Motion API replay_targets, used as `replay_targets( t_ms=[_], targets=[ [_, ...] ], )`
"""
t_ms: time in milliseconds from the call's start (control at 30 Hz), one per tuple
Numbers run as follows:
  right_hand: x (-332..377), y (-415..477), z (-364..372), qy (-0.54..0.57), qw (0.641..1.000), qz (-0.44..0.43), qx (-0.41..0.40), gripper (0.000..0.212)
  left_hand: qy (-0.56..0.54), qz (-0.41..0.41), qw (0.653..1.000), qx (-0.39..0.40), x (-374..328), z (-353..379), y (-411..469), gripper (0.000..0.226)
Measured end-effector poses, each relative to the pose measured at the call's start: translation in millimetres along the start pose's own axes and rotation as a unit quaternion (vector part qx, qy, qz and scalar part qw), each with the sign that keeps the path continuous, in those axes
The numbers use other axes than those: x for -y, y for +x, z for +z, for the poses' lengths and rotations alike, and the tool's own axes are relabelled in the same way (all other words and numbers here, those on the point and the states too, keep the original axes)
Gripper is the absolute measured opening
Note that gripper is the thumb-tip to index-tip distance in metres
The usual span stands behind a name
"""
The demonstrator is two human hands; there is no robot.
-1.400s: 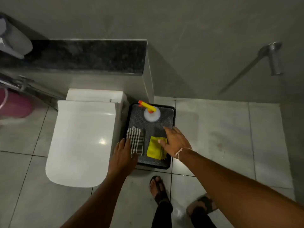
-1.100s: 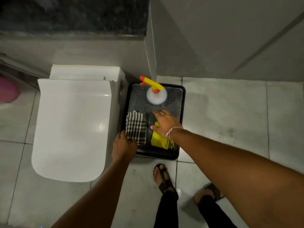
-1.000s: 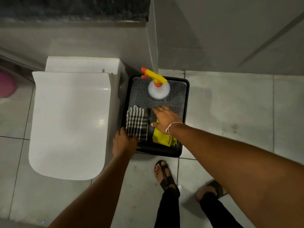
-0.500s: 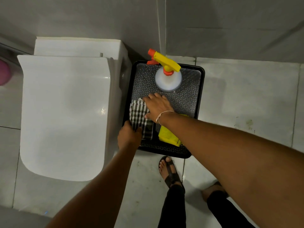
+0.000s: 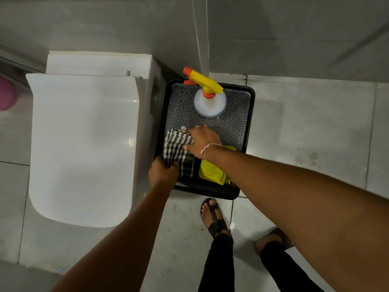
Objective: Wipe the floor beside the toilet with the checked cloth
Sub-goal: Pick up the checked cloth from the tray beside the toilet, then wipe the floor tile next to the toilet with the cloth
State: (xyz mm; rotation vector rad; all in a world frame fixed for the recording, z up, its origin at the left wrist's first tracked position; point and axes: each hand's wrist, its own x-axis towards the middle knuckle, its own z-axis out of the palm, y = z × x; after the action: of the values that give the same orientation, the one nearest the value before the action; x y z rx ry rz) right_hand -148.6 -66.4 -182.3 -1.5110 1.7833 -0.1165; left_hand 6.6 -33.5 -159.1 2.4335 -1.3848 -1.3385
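The checked cloth (image 5: 177,153) lies in the near-left part of a black tray (image 5: 250,123) on the floor, and both of my hands are on it. Largest first: the pale tiled floor (image 5: 305,127) spreads wide and open to the right of the tray, with a few small dark marks on one tile. The white toilet (image 5: 84,144), lid down, fills the left; its right side runs just beside the tray's left rim, with only a narrow strip between them. The tray's far edge sits close to the wall corner, and its near edge is just ahead of my left sandalled foot (image 5: 212,216).

In the tray's far half a white spray bottle (image 5: 210,102) with a yellow and orange trigger stands upright, apart from the cloths. A yellow cloth (image 5: 212,171) lies in the near-right part, just beside the checked one and partly under my right forearm.

My right hand (image 5: 203,142) rests over the checked cloth's far-right corner, its fingers (image 5: 190,132) closed together on the fabric, which is bunched and lifted there. My left hand (image 5: 163,172) is at the near-left corner by the tray rim, its fingers curled and clamped on that edge of the cloth.
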Motion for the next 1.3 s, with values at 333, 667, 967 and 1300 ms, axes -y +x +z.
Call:
replay_targets(
  t_ms=[333, 667, 967, 1300],
  targets=[
    [-37.7, -71.0, -80.8, 0.312, 0.942, 0.119, -0.01, 0.054, -0.048, 0.082, 0.995, 0.033, -58.5, 2.2, -84.2, 0.036],
    [-171.4, -193.1, -134.0, 0.596, 0.779, 0.191, -0.037, 0.035, -0.08, 0.106, 0.984, 0.118, -111.4, 120.7, -194.3, 0.037],
    [-322.7, -268.5, -129.9, 0.652, 0.704, 0.281, -0.009, 0.038, -0.115, 0.073, 0.975, 0.177, -115.7, 276.5, -263.2, 0.049],
    [-447.7, -271.9, -10.2, 0.669, 0.631, 0.386, -0.074, 0.042, -0.066, 0.056, 0.971, 0.223, -49.9, 423.4, -219.8, 0.044]
  ],
)
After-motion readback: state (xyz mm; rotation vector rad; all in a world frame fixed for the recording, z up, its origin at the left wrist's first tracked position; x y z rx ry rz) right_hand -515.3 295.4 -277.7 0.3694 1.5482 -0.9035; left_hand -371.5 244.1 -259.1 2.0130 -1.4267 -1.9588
